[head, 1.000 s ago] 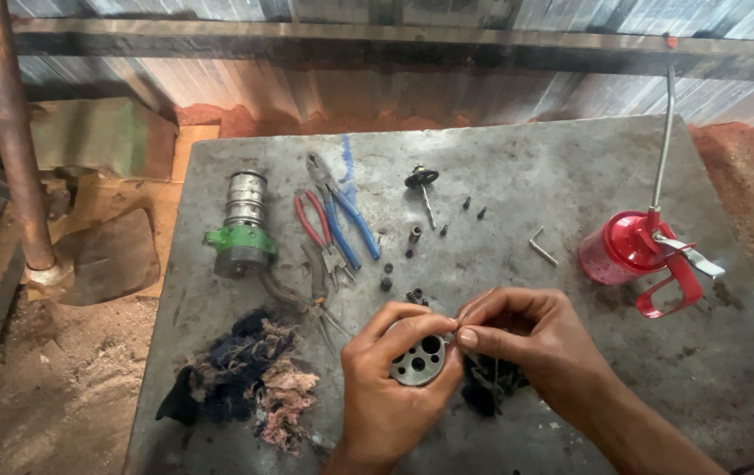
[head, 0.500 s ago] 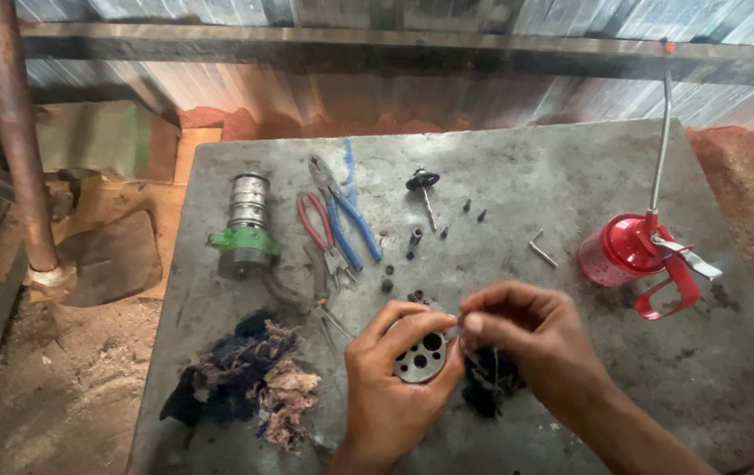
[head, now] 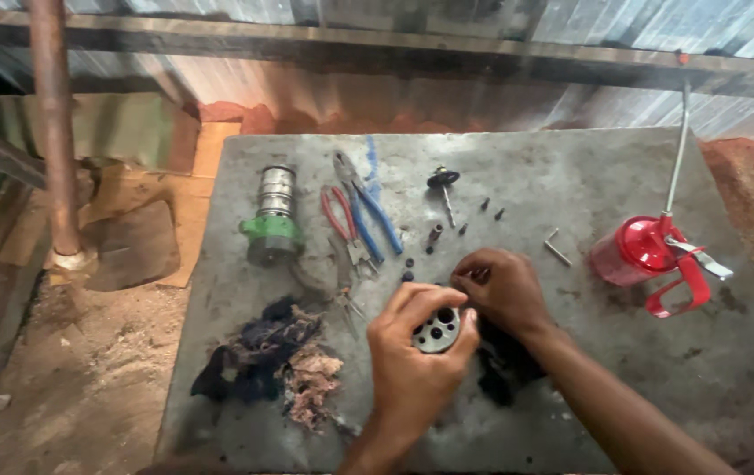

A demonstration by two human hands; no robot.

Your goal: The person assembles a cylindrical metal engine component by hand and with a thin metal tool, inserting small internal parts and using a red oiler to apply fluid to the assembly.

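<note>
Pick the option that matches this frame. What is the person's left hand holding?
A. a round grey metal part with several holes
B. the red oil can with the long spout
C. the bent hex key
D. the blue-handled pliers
A: the left hand has its grip around a round grey metal part whose holed face shows, while the right hand works at its edge.

The round metal disc (head: 437, 331) is grey and drilled with several dark holes, its holed face turned up toward the camera. It sits above the grey table (head: 570, 176), near the front edge, gripped between fingers.
</note>
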